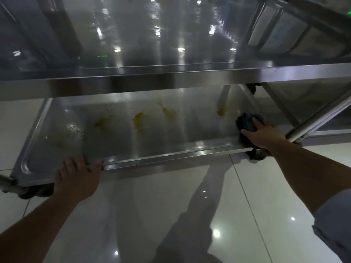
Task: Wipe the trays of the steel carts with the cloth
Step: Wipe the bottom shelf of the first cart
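From the head camera: the left hand [77,178] grips the near rim of the lower tray [121,164]; the right hand [263,134] presses a dark cloth [247,121] at the tray's right end; yellow stains [139,120] lie leftward; a light pass could smear them; the cart may roll.

The person bent over a steel cart [190,76], arms reaching under its upper tray [152,35] to the lower tray [121,137]. The left hand [77,179] gripped the near rim of that lower tray, fingers curled over the edge. The right hand [264,133] pressed a dark cloth [247,122] flat against the tray's right end. Yellowish stains [139,120] lay scattered across the steel between the hands. A caster [256,154] showed below the right corner, on the glossy tiled floor [152,215].
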